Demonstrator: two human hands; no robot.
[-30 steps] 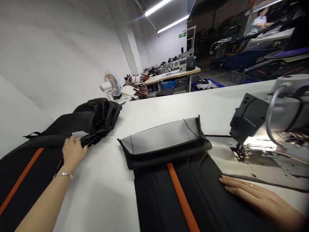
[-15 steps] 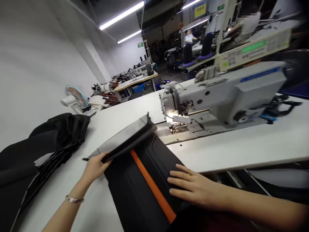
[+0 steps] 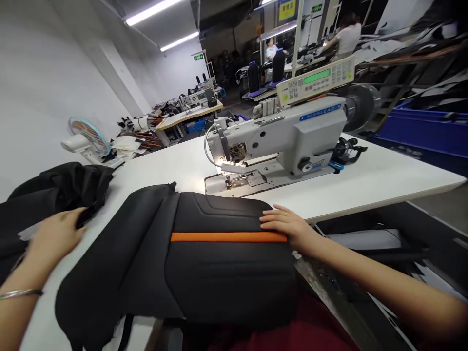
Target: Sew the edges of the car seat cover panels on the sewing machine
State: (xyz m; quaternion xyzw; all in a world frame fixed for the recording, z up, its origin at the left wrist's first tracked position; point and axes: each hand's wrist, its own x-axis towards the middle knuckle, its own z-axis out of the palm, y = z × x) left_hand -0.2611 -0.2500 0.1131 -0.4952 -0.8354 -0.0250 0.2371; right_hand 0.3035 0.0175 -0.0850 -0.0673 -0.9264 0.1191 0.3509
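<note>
A black sewn cover piece point(image 3: 234, 273) with an orange stripe point(image 3: 226, 237) lies spread over the table's front edge. My right hand point(image 3: 288, 225) rests on its right end, fingers apart and flat. At the left, my left hand point(image 3: 54, 239) is at the pile of black fabric point(image 3: 62, 187); it is slightly blurred, and its fingertips meet a black edge, so its hold is unclear. Behind the cover stands a grey sewing machine point(image 3: 278, 136) with its needle area lit.
The white table point(image 3: 383, 180) runs beneath the machine. A fan point(image 3: 87, 136) stands at the back left. A blue crate point(image 3: 420, 131) is on the right. Two people work in the background, one a person in a light shirt point(image 3: 349, 39).
The cover's folded-up part now lies flat to the left, and the stripe runs level. My left hand has let go of it and moved left to the pile. The view has shifted right.
</note>
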